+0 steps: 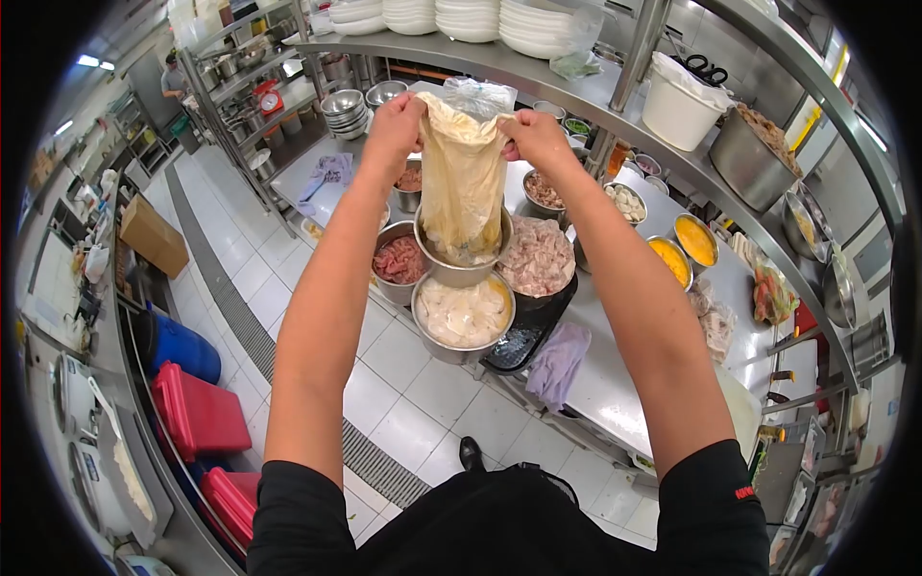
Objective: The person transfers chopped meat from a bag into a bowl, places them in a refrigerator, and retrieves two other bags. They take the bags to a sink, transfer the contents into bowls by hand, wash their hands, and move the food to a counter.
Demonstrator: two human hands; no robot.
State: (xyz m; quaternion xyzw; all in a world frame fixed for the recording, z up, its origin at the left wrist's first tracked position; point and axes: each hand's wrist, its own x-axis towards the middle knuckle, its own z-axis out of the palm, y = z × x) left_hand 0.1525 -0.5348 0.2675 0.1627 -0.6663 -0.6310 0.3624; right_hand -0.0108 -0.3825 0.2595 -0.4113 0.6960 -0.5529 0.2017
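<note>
Both arms stretch forward, holding up a pale yellowish, translucent plastic bag (461, 182) by its top edge. My left hand (396, 130) pinches the bag's left corner, and my right hand (534, 139) grips the right corner. The bag's lower end hangs into a round metal pot (463, 274). Right in front of that pot stands another metal pot filled with pale, wet pieces (463, 315). Reddish raw meat (399, 259) fills a pot on the left. A heap of pale pink raw meat (538, 256) lies to the right.
Bowls of yellow liquid (695, 238) stand on the steel table (615, 374) at right. A purple cloth (560, 365) hangs at its near edge. An overhead shelf (461, 50) carries stacked white plates (468, 17) and a white bucket (680, 106). Red bins (197, 408) and a blue barrel (178, 346) are at left.
</note>
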